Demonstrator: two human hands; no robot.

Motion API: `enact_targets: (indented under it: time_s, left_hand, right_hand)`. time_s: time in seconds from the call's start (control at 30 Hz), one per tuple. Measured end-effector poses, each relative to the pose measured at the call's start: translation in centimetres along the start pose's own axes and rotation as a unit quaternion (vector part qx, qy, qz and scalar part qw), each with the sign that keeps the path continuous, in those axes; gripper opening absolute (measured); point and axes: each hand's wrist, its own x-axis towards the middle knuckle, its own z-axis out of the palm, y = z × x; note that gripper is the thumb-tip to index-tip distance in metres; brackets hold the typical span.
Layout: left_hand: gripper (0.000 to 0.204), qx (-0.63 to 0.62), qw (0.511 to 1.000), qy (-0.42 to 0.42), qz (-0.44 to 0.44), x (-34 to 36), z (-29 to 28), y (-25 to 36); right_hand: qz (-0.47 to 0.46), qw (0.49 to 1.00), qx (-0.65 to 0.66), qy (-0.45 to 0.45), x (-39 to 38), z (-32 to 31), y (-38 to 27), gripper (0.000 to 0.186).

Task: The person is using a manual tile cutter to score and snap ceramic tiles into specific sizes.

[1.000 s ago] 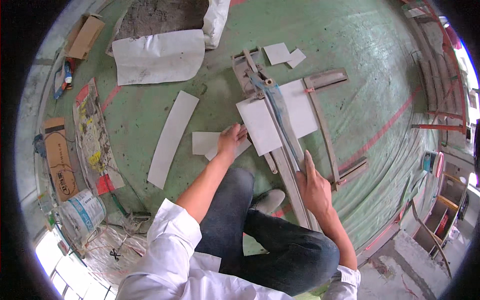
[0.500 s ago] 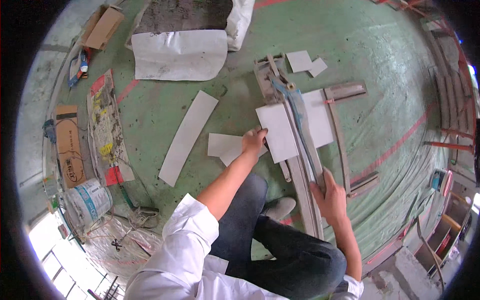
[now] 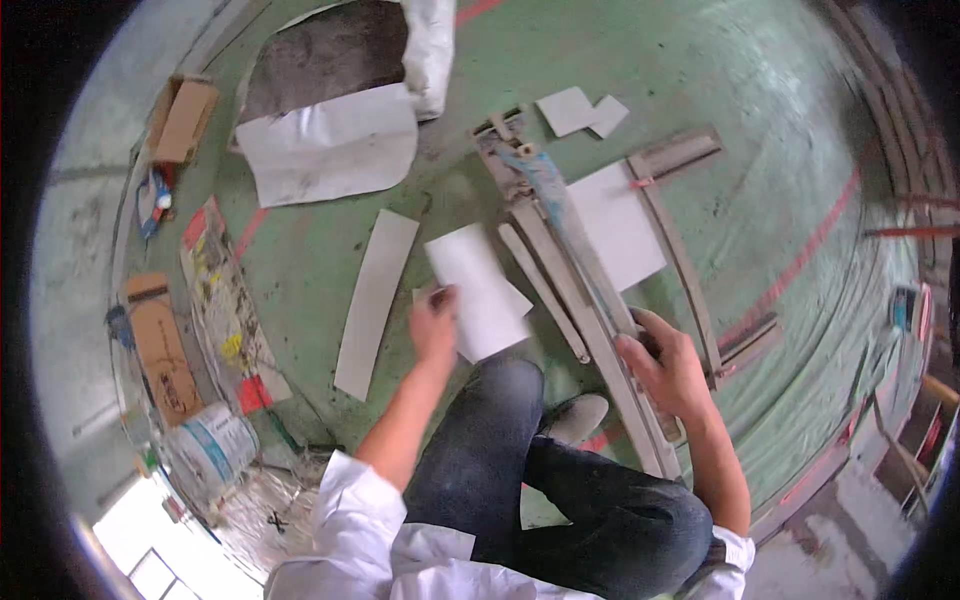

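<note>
A white rectangular tile piece (image 3: 480, 292), slightly blurred, is held at its left edge by my left hand (image 3: 434, 325), the fingers pinched on it. It hangs over other white offcuts (image 3: 518, 300) on the floor. To the right lies a manual tile cutter (image 3: 548, 235) with a long rail. My right hand (image 3: 668, 365) is curled round the near part of its long handle bar (image 3: 590, 255). Another white tile (image 3: 618, 225) rests on the cutter's right side, between rail and side frame. A loose thin bar (image 3: 543, 292) lies left of the rail.
A long white tile strip (image 3: 377, 305) lies at the left. Two small tile pieces (image 3: 566, 111) lie beyond the cutter. At far left are a white bucket (image 3: 213, 443), cardboard (image 3: 160, 350) and a stained board (image 3: 232, 310). A white sheet (image 3: 335, 145) lies farther off.
My left hand has carried the tile piece leftward, away from the cutter rail. My right hand stays on the handle bar. The view has shifted somewhat.
</note>
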Motion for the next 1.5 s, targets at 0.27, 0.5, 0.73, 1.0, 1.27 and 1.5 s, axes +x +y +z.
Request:
enact_targets:
  time_s: [0.27,0.5,0.73,1.0,1.27,1.5]
  left_hand:
    - [0.042,0.147,0.987,0.030,0.057,4.5,-15.9,-3.8]
    - [0.029,0.273,0.948,0.067,0.150,2.0,-11.5,-3.5]
    - [0.038,0.110,0.957,-0.262,0.058,-3.6,4.1,1.4]
    - [0.052,-0.226,0.916,-0.299,-0.142,-5.7,11.5,1.6]
    - [0.048,-0.099,0.921,-0.357,-0.116,1.8,5.9,1.1]
    - [0.043,0.062,0.923,-0.366,-0.096,10.0,2.7,3.8]
  right_hand:
    - [-0.010,0.984,0.176,0.035,8.1,2.9,13.0,0.047]
    - [0.042,0.881,0.434,0.183,16.1,3.0,19.9,0.053]
    - [0.072,0.876,0.455,0.142,14.1,5.1,17.2,0.030]
    - [0.183,0.842,0.507,0.000,9.5,5.7,17.5,0.040]
    - [0.029,0.925,0.376,0.042,10.4,5.7,19.0,0.036]
    - [0.018,0.976,0.205,0.072,9.1,5.8,18.8,0.038]
